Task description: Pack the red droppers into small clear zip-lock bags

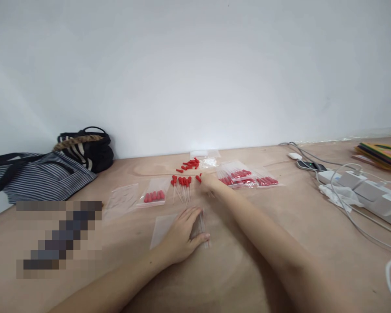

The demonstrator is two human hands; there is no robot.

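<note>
Near forearms [267, 217] angle in: left hand [184, 230] spread over a flat clear bag [160, 228], seemingly unfilled; right hand [209, 182] blurred beside red-topped droppers [181, 180], grip impossible to tell. Filled bags [239, 174] already lie to the right; droppers and far red bulbs [191, 163] sit unbagged.

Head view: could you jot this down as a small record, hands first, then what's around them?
Left hand: spread over a clear bag
Right hand: reaching beside a red top; grip unclear
Between hands and wall: thin red-topped tubes, with loose red tops beyond
Right of tubes: filled bags
Far left: striped bag, black bag
</note>
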